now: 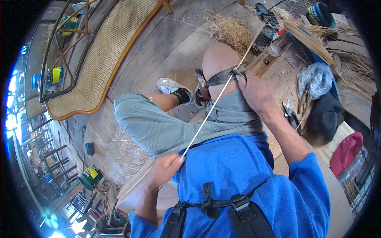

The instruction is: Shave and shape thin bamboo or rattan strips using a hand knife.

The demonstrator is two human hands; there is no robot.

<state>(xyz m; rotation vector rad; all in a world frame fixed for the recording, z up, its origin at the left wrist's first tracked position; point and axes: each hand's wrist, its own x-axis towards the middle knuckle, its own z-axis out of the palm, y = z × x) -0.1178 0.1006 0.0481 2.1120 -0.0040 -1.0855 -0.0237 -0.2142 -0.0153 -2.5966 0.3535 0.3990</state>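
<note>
My left hand [164, 168]'s clamped on the pale strip [206, 119], right hand [258, 92]'s closed round a dark tool [238, 73]; overpulling could snap the strip.

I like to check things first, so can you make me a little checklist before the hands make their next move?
1. Left hand has the pale strip: ok, its fingers are closed around the lower end.
2. Strip looks straight, not drooping, between the hands: ok.
3. Dark strap is under the strip: ok, it lies across the bare knee and the strip crosses over it.
4. Right hand is at the strap: ok, right beside the strip.
5. Small dark piece by that hand has a sharp edge: cannot tell, too small to see.
6. Pliers-like tool is away from the strip: ok, beyond the right forearm.
</note>
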